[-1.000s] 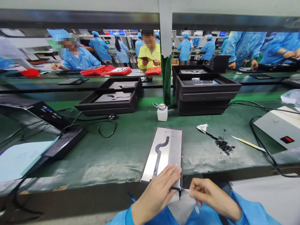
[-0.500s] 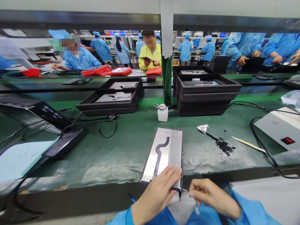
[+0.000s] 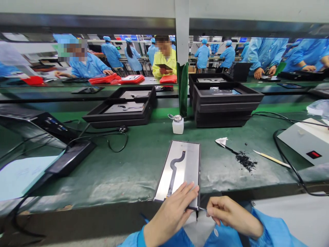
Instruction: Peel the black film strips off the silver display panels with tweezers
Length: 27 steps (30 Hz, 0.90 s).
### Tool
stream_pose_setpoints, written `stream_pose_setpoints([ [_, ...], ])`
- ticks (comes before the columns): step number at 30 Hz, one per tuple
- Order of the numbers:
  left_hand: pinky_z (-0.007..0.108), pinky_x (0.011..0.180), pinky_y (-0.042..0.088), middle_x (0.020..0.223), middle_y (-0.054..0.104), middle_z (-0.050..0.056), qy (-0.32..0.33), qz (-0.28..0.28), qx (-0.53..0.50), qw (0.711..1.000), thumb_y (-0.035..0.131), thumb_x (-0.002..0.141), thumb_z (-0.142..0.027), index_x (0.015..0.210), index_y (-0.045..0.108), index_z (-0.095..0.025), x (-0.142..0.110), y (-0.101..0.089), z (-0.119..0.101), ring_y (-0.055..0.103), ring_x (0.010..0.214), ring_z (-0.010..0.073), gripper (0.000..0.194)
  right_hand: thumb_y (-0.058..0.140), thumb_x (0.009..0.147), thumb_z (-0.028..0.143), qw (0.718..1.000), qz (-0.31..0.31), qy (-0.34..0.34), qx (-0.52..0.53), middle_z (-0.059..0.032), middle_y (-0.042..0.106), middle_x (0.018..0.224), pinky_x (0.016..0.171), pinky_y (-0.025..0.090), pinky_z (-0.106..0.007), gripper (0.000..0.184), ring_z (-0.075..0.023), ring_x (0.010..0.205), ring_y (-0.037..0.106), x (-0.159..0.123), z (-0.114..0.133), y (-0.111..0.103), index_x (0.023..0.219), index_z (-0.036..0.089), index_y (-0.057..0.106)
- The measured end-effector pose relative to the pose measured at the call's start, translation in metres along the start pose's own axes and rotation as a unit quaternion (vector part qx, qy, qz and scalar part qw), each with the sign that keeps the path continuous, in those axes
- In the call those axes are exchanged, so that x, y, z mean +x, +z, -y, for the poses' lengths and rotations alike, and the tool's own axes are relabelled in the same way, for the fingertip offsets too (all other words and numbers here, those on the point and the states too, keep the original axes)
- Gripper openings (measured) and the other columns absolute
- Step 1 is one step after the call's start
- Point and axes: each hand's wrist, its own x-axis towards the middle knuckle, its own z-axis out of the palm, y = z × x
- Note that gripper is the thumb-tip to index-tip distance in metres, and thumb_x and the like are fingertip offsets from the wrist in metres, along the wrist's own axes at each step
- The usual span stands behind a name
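A flat screen panel [image 3: 189, 168] with a silver back lies on the green bench, its near end reaching over the front edge. A dark curved ribbon cable [image 3: 173, 171] runs along its back. My left hand [image 3: 174, 209] is spread flat across the panel's near end, holding nothing. Close to the near right corner, my right hand [image 3: 223, 212] is closed in a pinch on a thin metallic tool [image 3: 203, 209]. Its tip meets that corner, and the rest is hidden by my fingers. A short dark strip [image 3: 197, 215] hangs down from the corner.
Behind the panel stands a white dispenser bottle [image 3: 178, 126]. Black trays [image 3: 226, 108] and more trays [image 3: 118, 118] stand further back. Right lie black scraps [image 3: 246, 161], a yellow-handled blade [image 3: 272, 159] and a grey box [image 3: 305, 140]. Cables trail left around a tilted device [image 3: 38, 123].
My hands and the panel stay almost in place; the view shifts slightly. Across the bench, a person in yellow now holds a dark panel higher, and a person at right has moved their hands.
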Motion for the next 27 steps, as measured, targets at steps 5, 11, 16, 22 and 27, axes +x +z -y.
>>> stream_pose_setpoints([
  [5, 0.04, 0.115, 0.04, 0.142, 0.058, 0.014, 0.002, -0.004, 0.01, 1.0, 0.038, 0.1, -0.007, 0.15, 0.03, -0.014, -0.0002, 0.0003, -0.0006, 0.038, 0.143, 0.0209, 0.052, 0.052, 0.077, 0.084, 0.999, 0.009, -0.024, 0.022, 0.0089, 0.037, 0.053, 0.045, 0.021, -0.023, 0.063, -0.0077, 0.047, 0.027, 0.0003, -0.0057, 0.0, 0.07, 0.021, 0.047],
  [11, 0.039, 0.115, 0.04, 0.144, 0.057, 0.012, -0.004, -0.002, 0.011, 1.0, 0.037, 0.102, -0.011, 0.151, 0.031, -0.014, -0.0007, 0.0007, 0.0006, 0.038, 0.144, 0.0202, 0.049, 0.064, 0.075, 0.078, 0.998, 0.0, -0.036, 0.05, 0.012, 0.034, 0.048, 0.045, 0.02, -0.022, 0.059, -0.0071, 0.045, 0.027, 0.0009, -0.0089, 0.0027, 0.076, 0.021, 0.047],
  [16, 0.04, 0.114, 0.041, 0.145, 0.056, 0.012, -0.006, 0.001, 0.01, 1.0, 0.037, 0.102, -0.011, 0.152, 0.03, -0.015, -0.0021, 0.003, 0.0018, 0.039, 0.143, 0.0207, 0.05, 0.055, 0.077, 0.082, 0.999, 0.006, -0.016, 0.047, 0.0071, 0.047, 0.053, 0.043, 0.021, -0.022, 0.061, -0.0064, 0.042, 0.029, 0.0011, -0.0092, 0.0011, 0.071, 0.022, 0.046],
  [22, 0.04, 0.115, 0.039, 0.145, 0.055, 0.013, -0.007, 0.001, 0.002, 1.0, 0.04, 0.1, -0.009, 0.153, 0.028, -0.015, -0.0023, 0.0025, 0.002, 0.039, 0.143, 0.0216, 0.054, 0.056, 0.079, 0.08, 0.998, -0.006, -0.046, 0.032, 0.0108, 0.032, 0.053, 0.046, 0.019, -0.022, 0.061, -0.0076, 0.048, 0.025, 0.0007, -0.0087, 0.0018, 0.076, 0.02, 0.051],
  [27, 0.042, 0.114, 0.04, 0.145, 0.055, 0.013, -0.009, 0.007, 0.0, 1.0, 0.041, 0.101, -0.01, 0.155, 0.023, -0.017, -0.0017, -0.0003, 0.0006, 0.041, 0.142, 0.023, 0.058, 0.065, 0.073, 0.078, 0.998, 0.0, -0.013, 0.067, 0.0106, 0.04, 0.048, 0.044, 0.02, -0.022, 0.059, -0.0061, 0.042, 0.026, -0.0007, -0.0071, 0.0045, 0.073, 0.02, 0.049],
])
